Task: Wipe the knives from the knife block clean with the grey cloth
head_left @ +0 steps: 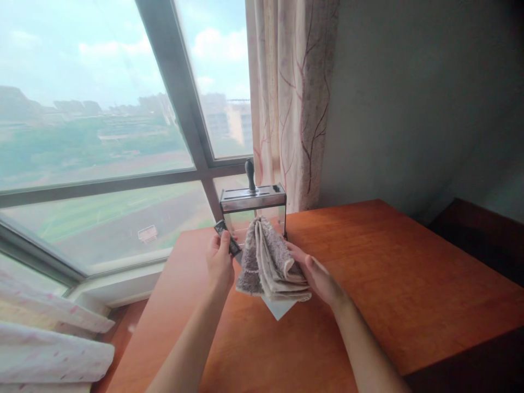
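My left hand [221, 259] is closed round the black handle [227, 238] of a kitchen knife. A grey-brown towel [272, 262], folded in layers, covers most of the knife. Below it a pale corner of the blade [279, 309] sticks out, and a sliver of metal shows by the handle. At the towel's right side, my right hand [317, 273] grips the cloth, its fingers partly behind the folds. Just beyond both hands stands a metal knife rack [254, 196] with a dark grey handle [250, 174] rising from its top.
Under my hands is a reddish-brown wooden table [368, 262]. A large window [94, 109] fills the left side, with a patterned curtain [303, 103] beside it. Another curtain [45, 355] hangs at the lower left. To the right is a dark grey wall [409, 98].
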### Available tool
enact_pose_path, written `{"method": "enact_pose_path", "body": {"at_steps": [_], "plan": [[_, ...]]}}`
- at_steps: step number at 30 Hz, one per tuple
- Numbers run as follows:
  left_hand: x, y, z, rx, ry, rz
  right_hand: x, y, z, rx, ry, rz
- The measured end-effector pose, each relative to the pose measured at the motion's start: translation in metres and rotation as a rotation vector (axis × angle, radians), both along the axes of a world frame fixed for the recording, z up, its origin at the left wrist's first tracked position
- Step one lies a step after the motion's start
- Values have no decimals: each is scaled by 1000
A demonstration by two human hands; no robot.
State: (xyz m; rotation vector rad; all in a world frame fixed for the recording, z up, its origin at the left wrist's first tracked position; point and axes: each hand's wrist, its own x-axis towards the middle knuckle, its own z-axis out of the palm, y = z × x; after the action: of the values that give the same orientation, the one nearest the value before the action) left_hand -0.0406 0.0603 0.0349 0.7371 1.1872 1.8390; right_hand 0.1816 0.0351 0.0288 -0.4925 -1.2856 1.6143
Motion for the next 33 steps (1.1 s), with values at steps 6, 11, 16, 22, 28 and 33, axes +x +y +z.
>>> {"method": "enact_pose_path", "body": {"at_steps": [6,11,16,22,28,33], "plan": [[8,-6,6,21,-2,-59,-8,5,-3,236,-309,-164],[13,-10,12,28,8,-54,-16,6,-14,353,-543,-232],[12,-9,13,-46,56,-102,-21,5,-18,383,-632,-337],[11,-11,4,-91,293,-239,-20,9,-16,245,-450,-337],[14,-14,0,-3,452,-77,-24,8,-26,-145,-157,-86],[0,-11,0,-28,250,-16,-20,2,-26,-460,-10,137]]}}
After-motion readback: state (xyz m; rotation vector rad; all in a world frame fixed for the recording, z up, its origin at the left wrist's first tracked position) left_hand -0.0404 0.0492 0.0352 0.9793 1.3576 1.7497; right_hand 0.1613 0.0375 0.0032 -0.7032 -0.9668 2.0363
